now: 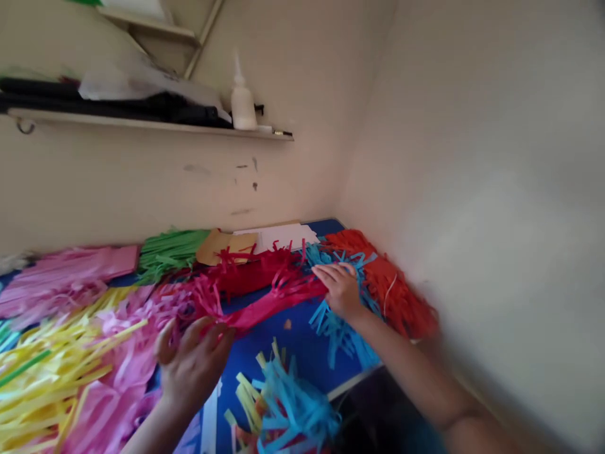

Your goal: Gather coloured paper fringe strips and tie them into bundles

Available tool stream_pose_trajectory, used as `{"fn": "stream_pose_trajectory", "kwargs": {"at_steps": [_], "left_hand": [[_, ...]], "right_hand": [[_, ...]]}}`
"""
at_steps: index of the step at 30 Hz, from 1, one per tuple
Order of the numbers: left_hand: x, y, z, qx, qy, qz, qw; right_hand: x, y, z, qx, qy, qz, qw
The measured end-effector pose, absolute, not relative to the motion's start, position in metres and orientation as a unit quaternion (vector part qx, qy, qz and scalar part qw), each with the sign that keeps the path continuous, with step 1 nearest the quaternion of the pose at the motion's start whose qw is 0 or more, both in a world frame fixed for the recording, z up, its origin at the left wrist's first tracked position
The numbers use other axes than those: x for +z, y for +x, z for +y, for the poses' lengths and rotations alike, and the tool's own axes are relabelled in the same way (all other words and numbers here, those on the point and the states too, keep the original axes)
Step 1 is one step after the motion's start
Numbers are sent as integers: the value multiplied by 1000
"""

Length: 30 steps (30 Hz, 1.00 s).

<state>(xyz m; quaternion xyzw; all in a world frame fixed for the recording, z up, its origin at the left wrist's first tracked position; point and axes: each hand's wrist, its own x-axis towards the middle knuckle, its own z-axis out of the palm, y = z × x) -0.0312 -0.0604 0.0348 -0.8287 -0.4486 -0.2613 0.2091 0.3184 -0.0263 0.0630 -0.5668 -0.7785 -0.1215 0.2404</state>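
Observation:
A strip of magenta fringed paper stretches across the blue table between my two hands. My left hand is at its left end, thumb spread away and the other fingers bent at the paper's edge; whether it grips the paper is hard to tell. At the right end, my right hand has its fingers pressed together on the magenta fringe. Behind the strip lies darker red fringed paper. Light blue fringe spreads beneath and beside my right hand.
Pink fringe, yellow fringe and green fringe cover the left side. Orange-red fringe lies along the right wall. A blue and yellow bundle sits nearest me. A shelf above holds a white bottle.

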Motion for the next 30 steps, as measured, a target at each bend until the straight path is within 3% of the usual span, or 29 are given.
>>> {"fn": "stream_pose_trajectory", "kwargs": {"at_steps": [3, 7, 12, 15, 18, 23, 30], "left_hand": [[13, 5, -60, -306, -810, -442, 235], [1, 23, -56, -312, -816, -438, 211], [0, 22, -59, -313, -817, -449, 185], [0, 22, -61, -315, -817, -448, 182], [1, 23, -60, -300, -829, -432, 192], [2, 34, -47, -282, -858, -395, 167], [-4, 0, -31, -188, -865, -435, 167]], "right_hand": [[60, 336, -58, -123, -595, -764, 217], [62, 303, -83, -74, -439, -857, 261], [64, 254, -78, 30, -362, -916, 169], [59, 242, -73, 66, -372, -893, 246], [37, 231, -67, 37, -367, -880, 301], [-3, 226, -47, -70, -412, -855, 307], [-18, 239, -45, -124, -361, -865, 326]]}}
